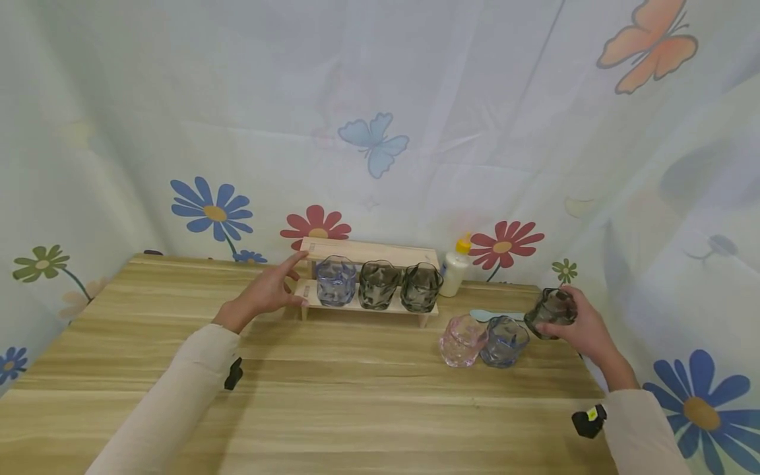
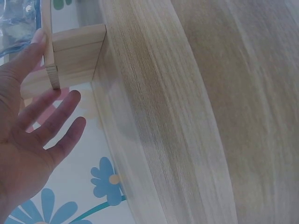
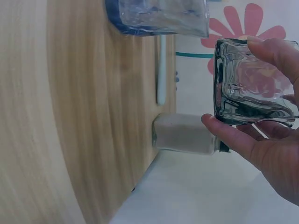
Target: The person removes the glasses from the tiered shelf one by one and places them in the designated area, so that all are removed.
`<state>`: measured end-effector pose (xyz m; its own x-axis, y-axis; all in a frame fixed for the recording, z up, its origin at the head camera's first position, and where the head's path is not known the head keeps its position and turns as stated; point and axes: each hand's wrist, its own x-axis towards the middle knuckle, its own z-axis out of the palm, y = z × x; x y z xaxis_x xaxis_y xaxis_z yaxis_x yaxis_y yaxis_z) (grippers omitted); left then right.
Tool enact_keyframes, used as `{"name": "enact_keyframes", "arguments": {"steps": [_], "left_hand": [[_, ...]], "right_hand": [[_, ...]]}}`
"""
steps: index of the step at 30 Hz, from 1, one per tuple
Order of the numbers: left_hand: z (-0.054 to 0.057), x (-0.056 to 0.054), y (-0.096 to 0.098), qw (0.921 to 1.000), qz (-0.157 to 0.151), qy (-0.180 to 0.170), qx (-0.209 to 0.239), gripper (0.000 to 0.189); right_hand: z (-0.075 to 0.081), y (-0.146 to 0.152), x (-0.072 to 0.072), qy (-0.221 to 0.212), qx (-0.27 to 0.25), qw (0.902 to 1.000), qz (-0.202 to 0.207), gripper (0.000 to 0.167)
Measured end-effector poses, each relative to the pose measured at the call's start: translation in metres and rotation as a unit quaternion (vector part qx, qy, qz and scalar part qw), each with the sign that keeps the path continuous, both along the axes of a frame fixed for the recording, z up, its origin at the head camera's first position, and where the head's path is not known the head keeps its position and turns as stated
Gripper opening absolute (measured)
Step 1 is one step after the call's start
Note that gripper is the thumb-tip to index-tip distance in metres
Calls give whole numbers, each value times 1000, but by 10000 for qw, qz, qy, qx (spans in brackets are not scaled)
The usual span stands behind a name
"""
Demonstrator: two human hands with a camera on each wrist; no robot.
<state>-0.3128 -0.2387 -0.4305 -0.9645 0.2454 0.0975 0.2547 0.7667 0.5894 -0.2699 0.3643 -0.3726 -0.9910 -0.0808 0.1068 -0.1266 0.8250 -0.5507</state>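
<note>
My right hand grips a dark grey tumbler, thumb on one side and fingers on the other; in the right wrist view the tumbler is tilted above the table. At the left end of a two-step wooden rack, my left hand touches the wood with outstretched fingers, thumb by the lower step. On that lower step stand a bluish-purple tumbler and two dark grey tumblers. A pink tumbler and a blue tumbler stand side by side on the table, right of the rack.
A white bottle with a yellow cap stands at the rack's right end. Behind the table tumblers lies a light blue spoon. The right wrist view shows a whitish jar beyond the held tumbler. A flowered curtain hangs behind the table.
</note>
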Motion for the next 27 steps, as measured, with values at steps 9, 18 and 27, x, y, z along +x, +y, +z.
{"name": "enact_keyframes", "arguments": {"steps": [9,18,27], "left_hand": [[0,0,-1,10000,-7,-28,24,106],[0,-1,0,10000,0,-55,48,106],[-1,-1,0,10000,46,-7,-28,107]], "right_hand": [[-16,10,2,-62,-57,9999,-126,99],[-35,15,3,-66,22,10000,-9,97],[-48,13,1,-169,6,9998,46,100]]}}
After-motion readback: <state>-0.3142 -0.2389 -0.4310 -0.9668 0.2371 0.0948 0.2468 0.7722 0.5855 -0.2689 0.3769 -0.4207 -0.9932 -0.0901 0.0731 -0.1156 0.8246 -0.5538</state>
